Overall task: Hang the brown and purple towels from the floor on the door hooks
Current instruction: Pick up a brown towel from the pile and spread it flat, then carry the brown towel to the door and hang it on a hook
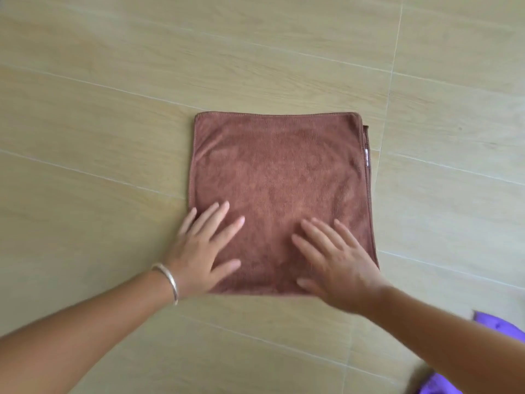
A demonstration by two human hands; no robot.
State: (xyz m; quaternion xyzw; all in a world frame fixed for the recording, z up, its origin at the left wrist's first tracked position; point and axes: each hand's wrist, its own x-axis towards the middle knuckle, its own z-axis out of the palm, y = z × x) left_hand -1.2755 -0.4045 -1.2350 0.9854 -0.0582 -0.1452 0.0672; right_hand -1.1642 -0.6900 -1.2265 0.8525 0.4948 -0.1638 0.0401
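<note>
A brown towel (279, 172) lies folded into a flat square on the floor, with a small white label at its right edge. My left hand (206, 247), a silver bangle on its wrist, lies flat with spread fingers on the towel's near left corner. My right hand (336, 261) lies flat with straight fingers on the near right part of the towel. A purple towel (495, 329) shows only as a strip at the bottom right, mostly hidden behind my right forearm. No door or hooks are in view.
The floor (99, 137) is pale wood-look tile with thin grout lines running across it and one line running up at the right.
</note>
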